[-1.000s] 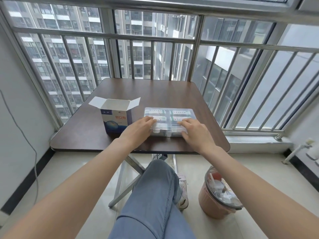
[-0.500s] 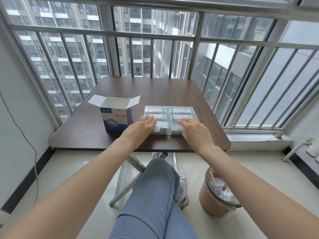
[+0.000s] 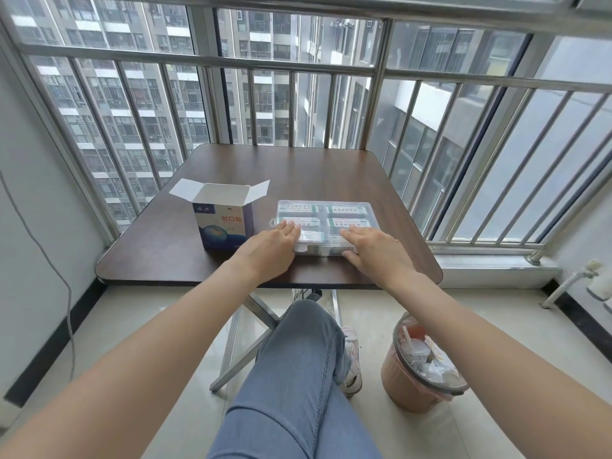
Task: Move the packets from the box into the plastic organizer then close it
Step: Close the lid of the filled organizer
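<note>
Left hand: the left hand (image 3: 265, 250) lies flat on the near-left corner of the plastic organizer (image 3: 323, 226), fingers straight and together — its grip is slack, closed round nothing, only pressing down.
Right hand: the right hand (image 3: 372, 248) rests palm-down on the near-right part of the lid, fingers extended, the thumb down by the front edge; this grip too is relaxed and holds nothing.
Why so placed: both palms bear on the front of the lid, probably to press it shut so the front catches seat; whether they have latched cannot be told.
Packets: the packets (image 3: 347, 211) lie inside the organizer, their labels showing through the clear lid in separate compartments.
Box: the box (image 3: 223, 223) stands upright just left of the organizer, flaps open; its inside is not visible, so whether it is emptied cannot be told.
Stage: a judgement — the transfer looks done and the closing is in hand.
Surface: a dark brown wood-grain tabletop (image 3: 298, 167) on folding metal legs.
Room: a narrow balcony with a steel railing (image 3: 212, 61) and tower blocks beyond, pale floor tiles, and a full waste bin (image 3: 422, 362) at the right.
</note>
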`<state>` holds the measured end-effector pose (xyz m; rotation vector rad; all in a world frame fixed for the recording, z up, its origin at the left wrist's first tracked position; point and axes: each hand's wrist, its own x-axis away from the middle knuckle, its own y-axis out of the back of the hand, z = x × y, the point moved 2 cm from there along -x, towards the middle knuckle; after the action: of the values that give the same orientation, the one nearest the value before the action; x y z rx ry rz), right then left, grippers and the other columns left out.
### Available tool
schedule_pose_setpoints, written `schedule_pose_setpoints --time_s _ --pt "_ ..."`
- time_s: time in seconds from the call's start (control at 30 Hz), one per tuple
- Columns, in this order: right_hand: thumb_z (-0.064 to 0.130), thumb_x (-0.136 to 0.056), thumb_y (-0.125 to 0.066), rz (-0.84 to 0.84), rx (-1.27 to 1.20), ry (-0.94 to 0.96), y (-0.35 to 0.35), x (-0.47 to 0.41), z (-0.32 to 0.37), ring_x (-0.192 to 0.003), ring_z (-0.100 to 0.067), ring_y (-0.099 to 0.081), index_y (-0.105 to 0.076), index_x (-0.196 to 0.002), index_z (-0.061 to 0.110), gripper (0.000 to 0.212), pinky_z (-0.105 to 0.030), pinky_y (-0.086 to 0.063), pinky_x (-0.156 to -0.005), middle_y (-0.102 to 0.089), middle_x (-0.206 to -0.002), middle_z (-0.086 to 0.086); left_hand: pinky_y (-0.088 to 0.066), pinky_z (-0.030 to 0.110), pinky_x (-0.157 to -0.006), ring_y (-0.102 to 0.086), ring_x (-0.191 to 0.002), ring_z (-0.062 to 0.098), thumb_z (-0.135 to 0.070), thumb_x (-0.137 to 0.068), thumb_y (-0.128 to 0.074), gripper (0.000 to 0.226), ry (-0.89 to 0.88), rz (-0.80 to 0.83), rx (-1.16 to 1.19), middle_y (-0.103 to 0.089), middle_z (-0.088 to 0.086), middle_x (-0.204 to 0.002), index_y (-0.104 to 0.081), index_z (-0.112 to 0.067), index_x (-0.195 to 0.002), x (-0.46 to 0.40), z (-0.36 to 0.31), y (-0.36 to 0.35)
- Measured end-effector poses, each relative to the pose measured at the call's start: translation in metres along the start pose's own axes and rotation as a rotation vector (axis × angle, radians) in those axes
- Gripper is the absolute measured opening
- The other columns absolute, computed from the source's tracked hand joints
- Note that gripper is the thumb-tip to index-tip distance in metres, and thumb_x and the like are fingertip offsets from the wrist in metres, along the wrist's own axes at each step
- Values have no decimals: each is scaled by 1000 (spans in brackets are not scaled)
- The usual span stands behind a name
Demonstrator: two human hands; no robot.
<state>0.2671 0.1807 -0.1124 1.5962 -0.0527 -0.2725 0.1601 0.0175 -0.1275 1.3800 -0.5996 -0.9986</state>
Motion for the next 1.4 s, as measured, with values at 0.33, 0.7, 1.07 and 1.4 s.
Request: schedule_pose_setpoints --time_s 0.33,0.7,1.07,1.4 --pt "30 -92 -59 204 -151 5 11 -13 -34 -132 -31 -41 -45 -140 22 51 -34 -28 -109 -38 -149 -10 -49 26 -73 -60 -94 17 -18 -100 -45 27 -64 -15 -200 -58 2 -110 -49 -10 -126 -8 4 9" --pt "35 -88 -62 94 165 67 9 -18 -24 -105 -31 -58 -54 -120 13 39 -34 -41 -77 -61 -118 -8 -45 34 -75 -61 -96 32 -26 -95 -54 31 107 115 18 -63 15 -110 -59 -3 -114 -18 -5 22" --pt "15 -89 -57 20 279 120 -2 -23 -17 -93 -34 -62 -57 -105 6 18 -37 -42 -70 -64 -106 -13 -45 32 -73 -62 -94 34 -13 -96 -49 22 74 182 -93 -62 19 -108 -61 2 -108 -22 -16 36" --pt "12 -86 -61 54 233 43 9 -22 -11 -97 -36 -59 -56 -106 5 22 -34 -41 -70 -64 -107 -16 -44 32 -72 -63 -99 35 -10 -96 -49 21 92 166 -113 -61 17 -112 -56 -2 -114 -23 -18 33"
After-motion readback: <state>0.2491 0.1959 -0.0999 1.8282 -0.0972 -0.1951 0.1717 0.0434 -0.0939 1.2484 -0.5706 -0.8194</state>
